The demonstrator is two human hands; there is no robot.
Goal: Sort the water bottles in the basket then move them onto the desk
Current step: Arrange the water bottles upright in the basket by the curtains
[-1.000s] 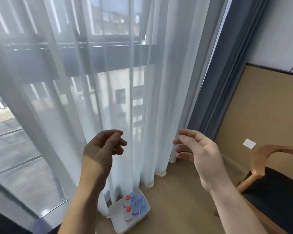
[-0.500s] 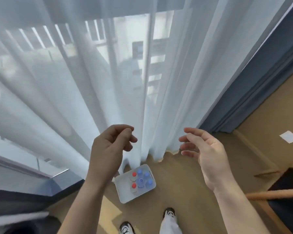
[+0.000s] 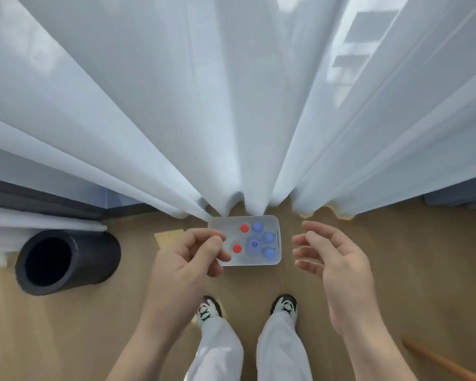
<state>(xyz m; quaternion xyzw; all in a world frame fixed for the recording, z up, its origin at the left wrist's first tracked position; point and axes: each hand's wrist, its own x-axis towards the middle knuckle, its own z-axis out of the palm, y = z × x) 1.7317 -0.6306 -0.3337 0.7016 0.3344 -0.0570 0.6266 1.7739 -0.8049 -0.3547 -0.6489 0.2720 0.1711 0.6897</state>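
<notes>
A white plastic basket (image 3: 275, 261) stands on the wooden floor right below me, at the foot of the sheer curtain. Seen from above, it holds two red-capped bottles (image 3: 244, 228) on its left side and several blue-capped bottles (image 3: 268, 237) on its right, one with a wider blue lid (image 3: 253, 244). My left hand (image 3: 184, 259) hovers high above the basket's left end, fingers loosely curled with nothing in them. My right hand (image 3: 335, 262) hovers to the basket's right, fingers spread and empty. No desk is in view.
A black cylindrical bin (image 3: 66, 261) stands on the floor to the left. White sheer curtains (image 3: 231, 105) hang just behind the basket. My two feet (image 3: 248, 309) stand close in front of it. A wooden chair leg (image 3: 437, 361) shows at bottom right.
The view has tilted from the window down to the floor, so the basket now sits straight below between my hands. Both hands keep their raised, empty pose.
</notes>
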